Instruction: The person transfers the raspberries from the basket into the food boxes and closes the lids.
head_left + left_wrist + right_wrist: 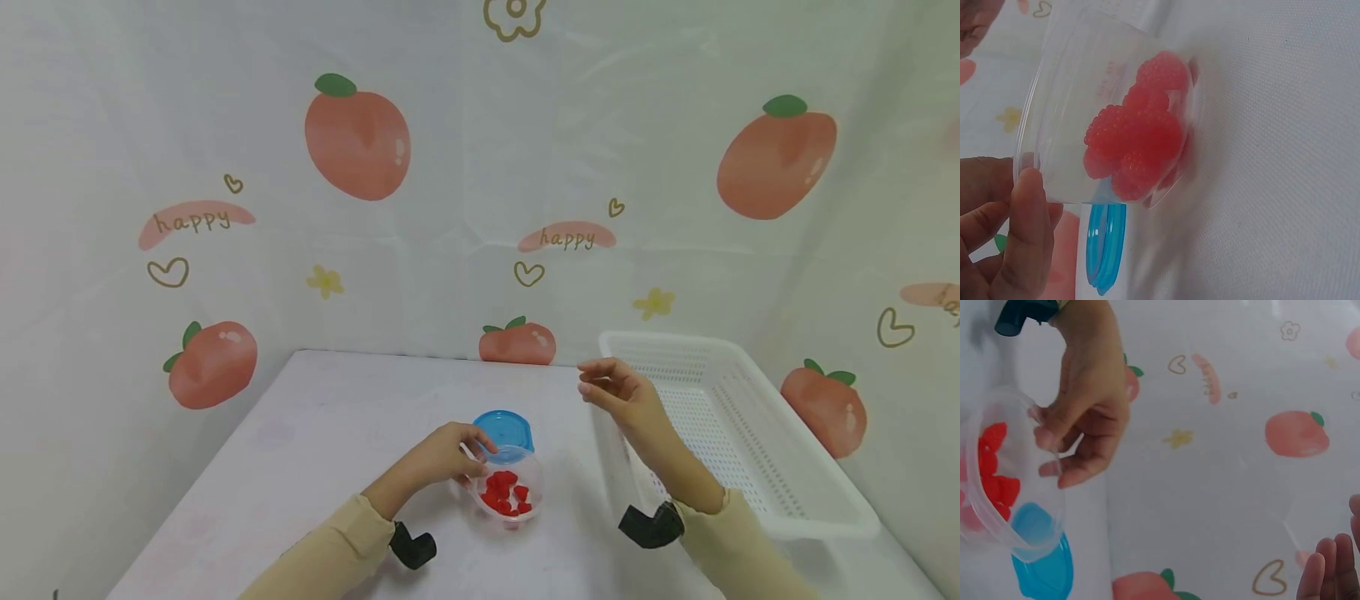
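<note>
Left hand (453, 454) pinches the clear tub (1072, 106) by its rim at 10 o'clock, so is the nearer; the right hand (622, 398) hangs raised, fingers loosely bent, nothing visible in them. From the right hand the tub lies at 8 o'clock, well apart. Round, it has no long axis; its mouth faces up, red raspberries (501, 485) inside, a blue lid (501, 427) just beyond at 12 o'clock.
</note>
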Demonstrator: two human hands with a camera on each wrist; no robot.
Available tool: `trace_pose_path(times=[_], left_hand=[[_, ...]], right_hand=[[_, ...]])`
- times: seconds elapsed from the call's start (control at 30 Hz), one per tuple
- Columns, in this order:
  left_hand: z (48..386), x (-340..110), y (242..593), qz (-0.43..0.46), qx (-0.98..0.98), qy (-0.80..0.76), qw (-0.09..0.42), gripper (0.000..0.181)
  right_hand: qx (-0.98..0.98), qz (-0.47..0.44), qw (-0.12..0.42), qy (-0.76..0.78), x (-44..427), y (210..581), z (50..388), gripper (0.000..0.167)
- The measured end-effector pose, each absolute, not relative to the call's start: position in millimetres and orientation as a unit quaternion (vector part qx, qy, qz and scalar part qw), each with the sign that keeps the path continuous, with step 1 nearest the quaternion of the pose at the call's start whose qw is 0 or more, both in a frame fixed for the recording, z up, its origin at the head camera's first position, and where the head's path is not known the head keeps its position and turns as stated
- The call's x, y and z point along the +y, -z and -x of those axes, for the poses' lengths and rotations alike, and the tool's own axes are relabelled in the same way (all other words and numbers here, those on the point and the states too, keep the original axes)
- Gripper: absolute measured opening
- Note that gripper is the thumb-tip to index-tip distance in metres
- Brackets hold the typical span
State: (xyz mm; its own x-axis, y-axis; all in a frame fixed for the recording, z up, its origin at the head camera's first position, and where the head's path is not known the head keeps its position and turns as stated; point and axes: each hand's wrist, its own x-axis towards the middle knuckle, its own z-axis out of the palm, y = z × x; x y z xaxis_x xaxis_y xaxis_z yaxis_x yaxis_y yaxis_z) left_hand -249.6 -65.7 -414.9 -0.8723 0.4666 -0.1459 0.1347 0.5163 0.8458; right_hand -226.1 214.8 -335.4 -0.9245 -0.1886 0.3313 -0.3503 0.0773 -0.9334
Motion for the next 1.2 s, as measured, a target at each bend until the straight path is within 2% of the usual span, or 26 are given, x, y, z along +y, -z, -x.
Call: trace_pose_path(times=[0.27, 0.43, 0.6, 0.9, 1.2], left_hand=[[250, -66, 415, -0.178, 0.851, -0.459, 0.18, 0.028], [248, -66, 414, -0.179, 0.853, -0.456, 0.18, 0.028], [249, -66, 414, -0.182, 0.854, -0.454, 0.179, 0.029], [251, -66, 416, -0.176, 0.855, -0.453, 0.179, 0.027], [248, -65, 414, -0.177, 0.855, -0.454, 0.177, 0.027]], right_hand=[[-0.661, -0.179, 0.116, -0.719, 243, 330, 254, 0.019], [-0.63, -0.166, 0.143, -0.745, 264, 338, 271, 0.024], [-0.61, -0.143, 0.159, -0.763, 282, 349, 285, 0.021], [-0.638, -0.09, 0.157, -0.748, 304, 363, 298, 0.015], [-0.731, -0.055, 0.117, -0.67, 325, 377, 304, 0.011]])
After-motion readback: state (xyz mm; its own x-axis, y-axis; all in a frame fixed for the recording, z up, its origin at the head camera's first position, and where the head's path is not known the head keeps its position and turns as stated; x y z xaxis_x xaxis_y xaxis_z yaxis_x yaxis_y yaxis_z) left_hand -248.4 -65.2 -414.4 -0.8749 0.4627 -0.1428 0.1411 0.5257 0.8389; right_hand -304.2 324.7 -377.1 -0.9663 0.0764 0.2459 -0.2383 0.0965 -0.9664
